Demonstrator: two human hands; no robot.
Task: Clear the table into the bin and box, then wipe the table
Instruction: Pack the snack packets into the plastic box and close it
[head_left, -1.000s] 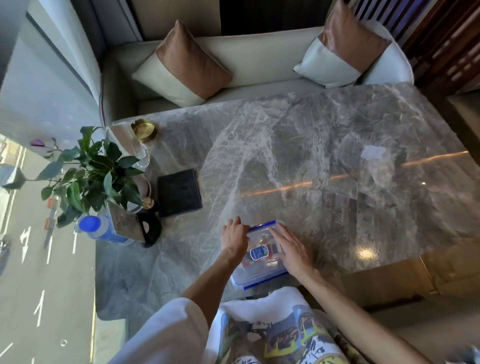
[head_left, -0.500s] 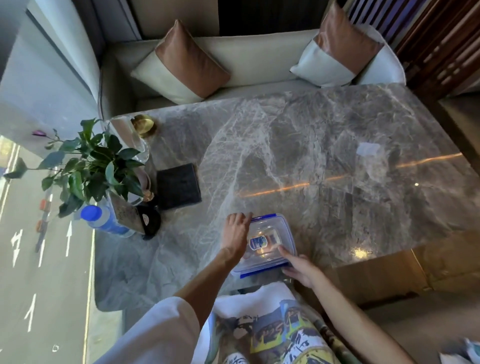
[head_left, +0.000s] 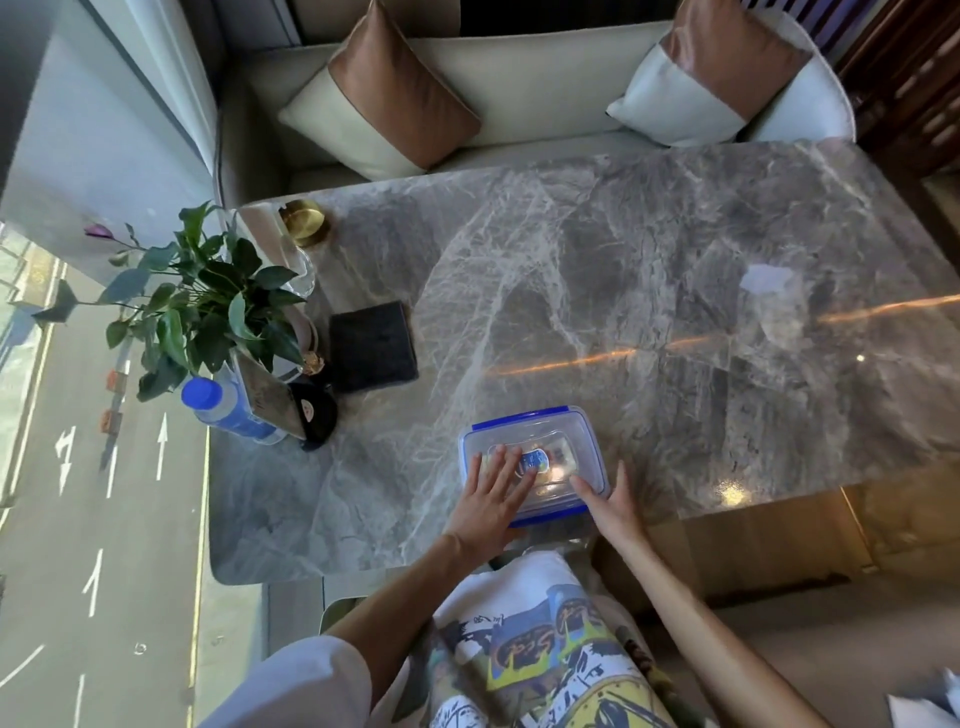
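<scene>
Pressing flat with the left hand (head_left: 491, 501) on top of the clear, blue-rimmed box (head_left: 556, 436) — fingers straight, slightly spread. Touching the box's near right corner with the right hand (head_left: 613, 505), thumb and forefinger straight and apart, gripping nothing. Set at the near edge of the marble table (head_left: 675, 260), well apart from the dark pad (head_left: 373, 340), plant (head_left: 208, 301) and blue-capped bottle (head_left: 223, 410) at the left

One wide-angle camera is riding on the person's head, leaning close over the near edge of the table (head_left: 649, 270) and looking forward and steeply down. It's taking in nearly the whole tabletop, the sofa (head_left: 545, 88) showing beyond the table's far edge.
</scene>
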